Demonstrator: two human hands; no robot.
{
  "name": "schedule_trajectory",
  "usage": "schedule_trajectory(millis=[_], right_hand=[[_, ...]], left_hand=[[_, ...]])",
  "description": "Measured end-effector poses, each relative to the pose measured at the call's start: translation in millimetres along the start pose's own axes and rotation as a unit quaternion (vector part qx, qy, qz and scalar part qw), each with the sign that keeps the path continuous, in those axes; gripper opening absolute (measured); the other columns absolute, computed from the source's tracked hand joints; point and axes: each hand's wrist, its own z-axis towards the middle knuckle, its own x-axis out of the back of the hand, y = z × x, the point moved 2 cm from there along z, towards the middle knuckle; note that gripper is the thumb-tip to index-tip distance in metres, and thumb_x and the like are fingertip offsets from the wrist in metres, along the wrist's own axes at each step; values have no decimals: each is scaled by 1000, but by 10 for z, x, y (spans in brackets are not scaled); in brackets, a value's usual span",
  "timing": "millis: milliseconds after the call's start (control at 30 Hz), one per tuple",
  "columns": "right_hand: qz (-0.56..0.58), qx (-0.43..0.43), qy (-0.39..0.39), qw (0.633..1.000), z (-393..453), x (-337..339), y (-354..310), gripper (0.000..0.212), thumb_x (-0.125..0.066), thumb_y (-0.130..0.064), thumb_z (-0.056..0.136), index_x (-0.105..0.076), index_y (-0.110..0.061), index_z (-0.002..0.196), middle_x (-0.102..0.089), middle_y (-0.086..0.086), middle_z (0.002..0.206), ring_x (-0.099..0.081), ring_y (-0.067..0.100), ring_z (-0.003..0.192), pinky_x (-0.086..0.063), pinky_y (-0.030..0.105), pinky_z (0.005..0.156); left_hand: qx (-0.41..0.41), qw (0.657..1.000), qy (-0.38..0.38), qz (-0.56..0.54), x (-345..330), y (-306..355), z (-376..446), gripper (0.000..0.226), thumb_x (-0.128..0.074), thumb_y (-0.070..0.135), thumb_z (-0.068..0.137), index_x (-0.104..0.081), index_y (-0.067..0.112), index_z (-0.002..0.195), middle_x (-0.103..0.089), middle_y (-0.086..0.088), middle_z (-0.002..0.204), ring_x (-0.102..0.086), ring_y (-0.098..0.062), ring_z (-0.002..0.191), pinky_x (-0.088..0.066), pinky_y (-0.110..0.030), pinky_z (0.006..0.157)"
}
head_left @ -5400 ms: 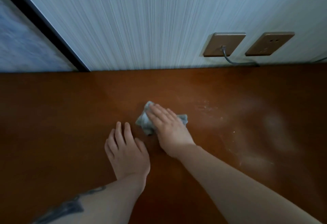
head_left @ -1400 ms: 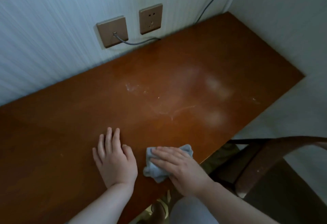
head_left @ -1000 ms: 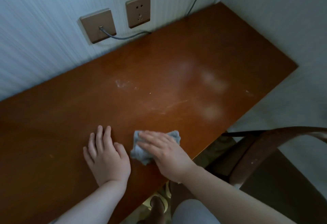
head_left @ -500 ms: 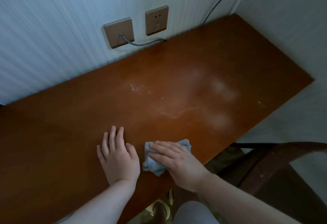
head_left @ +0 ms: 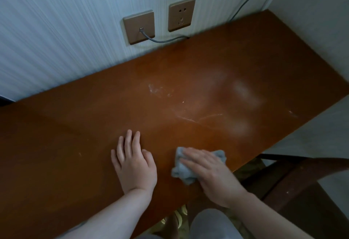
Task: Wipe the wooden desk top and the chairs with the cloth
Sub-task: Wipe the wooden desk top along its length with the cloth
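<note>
Grey crumpled cloth (head_left: 190, 169), pressed flat under the right hand (head_left: 211, 174), has shifted right along the brown wooden desk top's (head_left: 75, 144) near edge, while the left hand (head_left: 135, 165) stays flat, bracing; dust streaks (head_left: 198, 118) beyond remain unwiped.

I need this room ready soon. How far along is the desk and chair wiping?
Roughly midway on the desk. The left stretch of the desk top shows no marks. The right hand presses the cloth flat near the front edge while the left hand rests beside it. White smears and streaks beyond the cloth remain, and the chair shows specks, so it looks unwiped.
</note>
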Motion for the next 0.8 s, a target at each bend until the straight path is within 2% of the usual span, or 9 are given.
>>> schedule_trajectory(millis=[100,200,300,367,433,533,667,733,800], right_hand=[[10,-228,132,964,143,124,235,61,-54,-4,92,-37,-26,146,-29,-5,155,-23,15,145,-23,46,117],[12,-416,208,885,664,21,-115,65,-46,-8,95,-20,-24,153,-11,-3,160,-6,16,148,-3,37,119],[7,-314,160,936,802,-164,-480,66,-45,-11,97,-15,-27,153,-5,-4,161,8,9,144,3,35,119],[-1,-198,91,976,606,-134,-426,62,-47,-12,97,-22,-28,152,-14,-5,160,4,6,142,3,33,117],[-6,-176,82,981,316,-35,-214,62,-52,-9,94,-30,-27,149,-24,-2,158,-11,12,145,-10,39,119],[-36,-333,188,923,11,87,161,55,-53,-8,94,-38,-17,146,-33,8,154,-29,26,141,-30,50,113],[-12,-501,258,826,303,171,198,57,-43,-14,98,-24,-16,151,-19,7,159,-15,25,146,-14,43,119],[-5,-462,197,865,505,205,118,61,-41,-18,100,-13,-19,154,-6,4,162,-4,22,148,-5,39,120],[-16,-302,94,949,589,215,9,63,-41,-19,101,-8,-25,155,1,-3,162,4,16,148,1,36,120]], left_hand=[[4,1000,-7,2,-18,-2,2,47,-44,22,95,-42,24,142,-32,1,155,-18,-22,146,-10,-49,117],[7,1000,-6,1,-8,12,-3,48,-45,20,94,-43,22,141,-33,0,154,-18,-22,145,-11,-50,117],[12,1000,0,-5,20,32,-3,49,-47,17,92,-44,21,141,-34,0,153,-19,-22,145,-12,-50,117],[13,1000,-5,-5,24,37,-11,48,-46,18,93,-43,22,141,-34,0,154,-18,-22,145,-11,-50,117],[11,1000,-10,-4,35,41,-16,48,-44,20,94,-42,22,142,-32,1,155,-16,-21,146,-9,-49,118],[8,1000,-13,1,37,27,-10,48,-41,23,95,-39,24,144,-29,2,156,-14,-20,146,-8,-48,119],[1,1000,-8,2,20,17,10,48,-40,26,96,-37,26,144,-27,3,157,-13,-20,147,-8,-48,119],[-5,1000,-6,2,24,10,11,48,-41,27,96,-37,25,144,-27,2,157,-13,-20,147,-8,-48,118],[-14,1000,-11,7,34,14,15,49,-41,28,97,-36,24,145,-26,1,157,-12,-21,147,-8,-49,118]])
